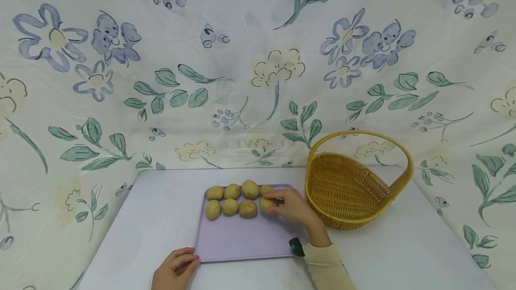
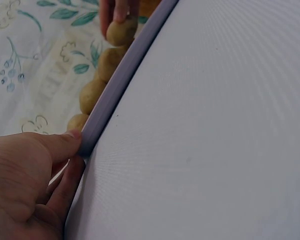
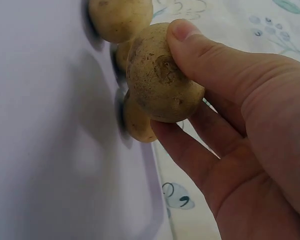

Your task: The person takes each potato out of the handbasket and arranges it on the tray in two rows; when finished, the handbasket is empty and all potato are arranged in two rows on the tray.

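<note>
A light purple tray [image 1: 242, 240] lies on the white table, with several potatoes [image 1: 247, 208] in two rows along its far half. My right hand [image 1: 293, 209] pinches a potato [image 3: 162, 75] at the right end of the nearer row, thumb on one side and fingers on the other. Whether this potato touches the tray cannot be told. At the tray's near left corner, my left hand [image 1: 176, 268] grips the rim [image 2: 122, 80] between thumb and fingers. The thumb lies on the rim in the left wrist view.
A yellow-brown wicker basket [image 1: 348, 191] with a tall arched handle stands right of the tray, close to my right forearm. Its visible inside holds nothing. Behind the table [image 1: 153, 209] hangs a white cloth [image 1: 238, 66] with flowers and leaves.
</note>
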`<state>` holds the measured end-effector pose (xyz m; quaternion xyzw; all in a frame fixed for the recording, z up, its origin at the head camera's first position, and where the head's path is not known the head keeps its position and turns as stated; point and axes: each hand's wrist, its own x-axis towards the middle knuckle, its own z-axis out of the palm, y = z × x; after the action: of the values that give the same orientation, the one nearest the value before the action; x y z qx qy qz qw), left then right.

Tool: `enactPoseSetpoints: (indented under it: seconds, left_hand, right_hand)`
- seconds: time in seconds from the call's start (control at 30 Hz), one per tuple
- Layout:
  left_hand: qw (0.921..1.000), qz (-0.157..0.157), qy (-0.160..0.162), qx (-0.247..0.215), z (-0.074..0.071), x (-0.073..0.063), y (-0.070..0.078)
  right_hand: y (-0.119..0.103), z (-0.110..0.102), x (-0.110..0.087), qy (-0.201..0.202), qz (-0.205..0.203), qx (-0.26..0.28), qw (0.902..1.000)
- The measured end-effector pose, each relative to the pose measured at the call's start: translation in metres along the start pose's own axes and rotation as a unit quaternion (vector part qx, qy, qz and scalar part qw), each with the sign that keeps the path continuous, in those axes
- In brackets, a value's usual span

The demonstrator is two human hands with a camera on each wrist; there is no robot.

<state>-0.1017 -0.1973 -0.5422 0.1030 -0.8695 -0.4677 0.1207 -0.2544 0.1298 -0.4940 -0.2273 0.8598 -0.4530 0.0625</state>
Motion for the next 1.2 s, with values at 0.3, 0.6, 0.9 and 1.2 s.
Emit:
enactPoseSetpoints:
  seconds: [0.3, 0.6, 0.9, 1.2]
  left_hand:
    - [1.0000, -0.001, -0.001, -0.004, 0.0001, 0.0000, 0.0003]
    - [0.9999, -0.011, -0.010, -0.002, 0.0000, 0.0010, 0.0000]
    - [1.0000, 0.004, -0.004, 0.004, 0.0001, 0.0008, -0.0015]
    - [0.9998, 0.016, 0.006, -0.005, 0.0020, -0.0005, -0.0030]
  right_hand:
    - [0.0010, 0.0028, 0.0001, -0.004, 0.002, 0.003, 1.0000]
    - [0.0017, 0.0049, -0.0006, -0.003, 0.010, -0.011, 0.9999]
    - [0.0039, 0.0080, 0.0002, -0.005, 0.012, -0.007, 0.9999]
    - [0.0073, 0.0103, 0.0004, -0.006, 0.009, -0.015, 0.9998]
